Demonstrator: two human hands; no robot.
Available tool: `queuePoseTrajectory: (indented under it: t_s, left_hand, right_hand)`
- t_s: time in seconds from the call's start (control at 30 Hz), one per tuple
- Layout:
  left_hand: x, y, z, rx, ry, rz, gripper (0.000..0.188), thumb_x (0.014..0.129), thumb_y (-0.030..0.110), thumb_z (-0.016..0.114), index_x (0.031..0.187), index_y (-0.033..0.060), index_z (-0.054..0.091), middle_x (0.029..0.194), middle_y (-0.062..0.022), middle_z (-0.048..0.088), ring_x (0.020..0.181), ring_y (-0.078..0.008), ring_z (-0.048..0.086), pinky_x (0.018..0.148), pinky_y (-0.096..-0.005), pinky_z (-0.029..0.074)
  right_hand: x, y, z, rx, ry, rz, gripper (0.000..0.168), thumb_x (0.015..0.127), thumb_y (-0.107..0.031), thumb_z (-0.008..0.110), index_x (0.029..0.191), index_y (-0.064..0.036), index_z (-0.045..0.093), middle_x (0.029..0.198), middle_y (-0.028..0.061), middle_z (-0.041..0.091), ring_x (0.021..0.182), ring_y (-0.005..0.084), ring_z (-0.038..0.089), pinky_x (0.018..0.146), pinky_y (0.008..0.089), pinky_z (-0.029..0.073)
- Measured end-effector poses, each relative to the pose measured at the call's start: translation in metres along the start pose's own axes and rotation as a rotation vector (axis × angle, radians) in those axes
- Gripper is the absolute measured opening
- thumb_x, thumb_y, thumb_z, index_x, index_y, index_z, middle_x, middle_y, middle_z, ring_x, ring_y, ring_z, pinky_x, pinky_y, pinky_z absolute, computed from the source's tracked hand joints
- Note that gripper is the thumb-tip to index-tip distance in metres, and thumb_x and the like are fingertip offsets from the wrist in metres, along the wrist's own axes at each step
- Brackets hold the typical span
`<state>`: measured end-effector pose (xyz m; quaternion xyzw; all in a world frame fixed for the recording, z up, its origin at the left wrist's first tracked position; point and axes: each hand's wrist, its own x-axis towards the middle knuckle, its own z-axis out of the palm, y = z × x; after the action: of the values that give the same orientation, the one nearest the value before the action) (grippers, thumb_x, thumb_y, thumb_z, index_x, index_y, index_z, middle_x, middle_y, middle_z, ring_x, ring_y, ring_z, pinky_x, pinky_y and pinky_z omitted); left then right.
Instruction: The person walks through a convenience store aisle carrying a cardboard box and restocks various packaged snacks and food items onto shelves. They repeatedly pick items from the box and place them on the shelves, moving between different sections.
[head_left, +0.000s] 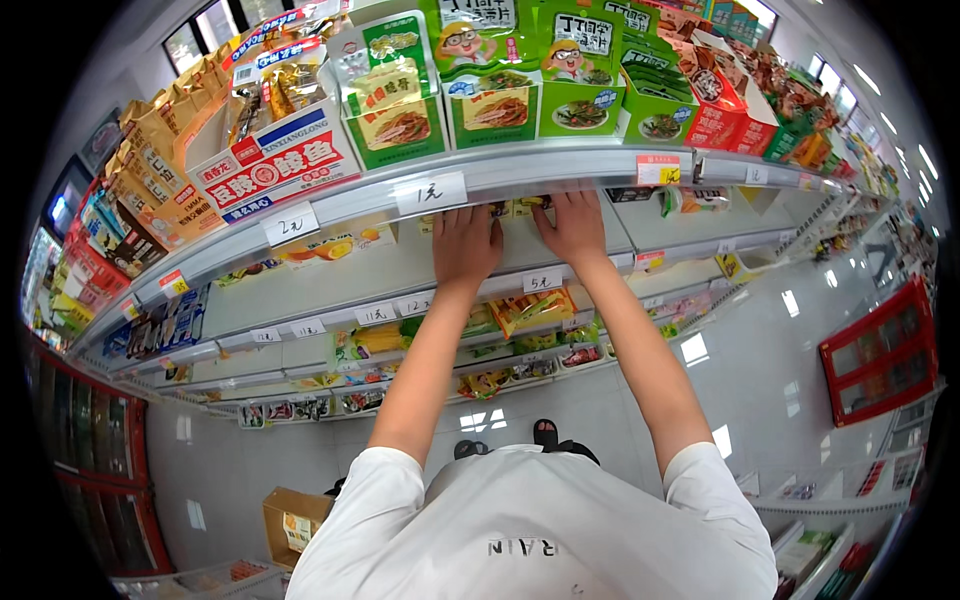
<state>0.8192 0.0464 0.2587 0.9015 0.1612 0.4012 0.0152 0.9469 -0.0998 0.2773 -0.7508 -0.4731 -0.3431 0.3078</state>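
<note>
Both my hands reach onto the second shelf (375, 281), just below the edge of the top shelf. My left hand (466, 244) lies palm down with its fingertips at small yellow packages; my right hand (574, 225) is beside it, its fingers partly hidden under the upper shelf edge. Between the hands small yellow-and-dark packages (517, 208) show at the back. Whether either hand grips one cannot be seen. A box with orange fruit pictures (330, 247) lies to the left on this shelf, and a clear-wrapped snack pack (697, 200) to the right.
Display boxes of green snack packets (577, 75) and a white-and-red fish snack box (274, 161) line the top shelf. Lower shelves hold bagged snacks (532, 311). An open cardboard box (289, 525) stands behind at the left. A red-framed cabinet (881, 352) is at the right.
</note>
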Motion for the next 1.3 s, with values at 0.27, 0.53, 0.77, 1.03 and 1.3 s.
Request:
queuePoseTrajectory:
  t_s: [0.27,0.53,0.77,1.03,1.3]
  left_hand:
    - [-0.001,0.017,-0.010,-0.002,0.142,0.080,0.038,0.082,0.022,0.070,0.118,0.0106,0.065,0.119,-0.0118,0.059,0.118,-0.0360,0.051,0.108,-0.0510,0.035]
    - [0.009,0.040,-0.021,0.092,0.106,0.212,0.045,0.074,0.013,0.073,0.117,0.0123,0.060,0.118,-0.0128,0.058,0.112,-0.0369,0.053,0.102,-0.0500,0.040]
    - [-0.025,0.070,-0.054,0.138,0.144,0.121,0.061,0.068,0.011,0.076,0.127,0.0083,0.058,0.120,-0.0115,0.058,0.109,-0.0340,0.056,0.094,-0.0454,0.046]
    - [-0.152,0.081,-0.113,0.061,0.375,-0.193,0.076,0.067,0.026,0.089,0.132,0.0028,0.057,0.118,-0.0134,0.060,0.103,-0.0300,0.060,0.086,-0.0397,0.051]
    - [-0.387,0.154,-0.186,-0.815,0.547,-1.132,0.043,0.091,0.013,0.071,0.129,-0.0030,0.056,0.116,-0.0060,0.065,0.105,-0.0128,0.060,0.093,-0.0276,0.046]
  right_hand:
    - [-0.015,0.018,0.010,0.043,0.082,0.047,0.044,0.077,-0.022,0.074,0.117,-0.009,0.060,0.122,0.0166,0.051,0.115,0.0422,0.046,0.098,0.0514,0.040]
    - [-0.010,0.036,0.007,0.245,-0.074,0.090,0.050,0.077,-0.018,0.075,0.124,-0.016,0.057,0.125,0.0132,0.047,0.118,0.0358,0.045,0.101,0.0485,0.040]
    - [-0.019,0.036,-0.023,0.282,-0.040,0.026,0.048,0.077,-0.013,0.074,0.122,-0.015,0.059,0.130,0.0124,0.048,0.125,0.0357,0.044,0.105,0.0480,0.039]
    - [-0.030,0.051,-0.026,0.416,-0.280,0.126,0.027,0.080,-0.008,0.067,0.105,-0.010,0.057,0.127,0.0083,0.054,0.119,0.0318,0.051,0.103,0.0427,0.042]
    - [-0.036,0.036,-0.006,0.073,-0.270,-0.014,0.058,0.083,-0.036,0.073,0.136,-0.025,0.052,0.146,0.0063,0.042,0.125,0.0322,0.052,0.101,0.0446,0.047]
